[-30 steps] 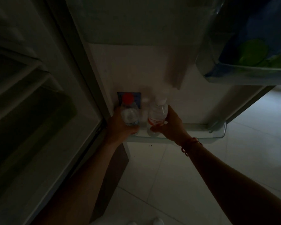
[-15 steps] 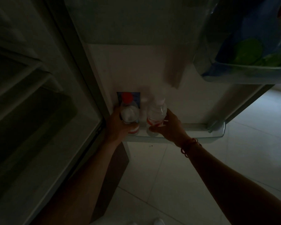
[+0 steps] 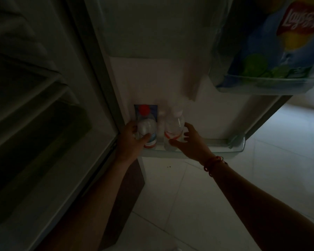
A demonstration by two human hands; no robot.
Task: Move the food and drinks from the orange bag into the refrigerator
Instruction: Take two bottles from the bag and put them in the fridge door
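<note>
Two clear water bottles stand in the lowest shelf (image 3: 225, 144) of the open refrigerator door. My left hand (image 3: 132, 140) is wrapped around the red-capped bottle (image 3: 146, 127) at the shelf's left end. To its right is the white-capped bottle (image 3: 173, 129) with a red label. My right hand (image 3: 188, 142) is beside it with fingers spread, thumb and fingertips near or just touching its side. A blue carton (image 3: 153, 108) stands behind the red-capped bottle. A blue bag of chips (image 3: 283, 46) sits in the upper door shelf at the top right.
The dark refrigerator interior with its shelves and drawer (image 3: 34, 109) fills the left side. White floor tiles (image 3: 188, 196) lie below the door. The right part of the lower door shelf holds nothing. The upper door shelf (image 3: 261, 84) overhangs on the right.
Both bottles have gone down into the lower door shelf. My right hand has opened and loosened from the white-capped bottle. The view has shifted so more of the chip bag shows.
</note>
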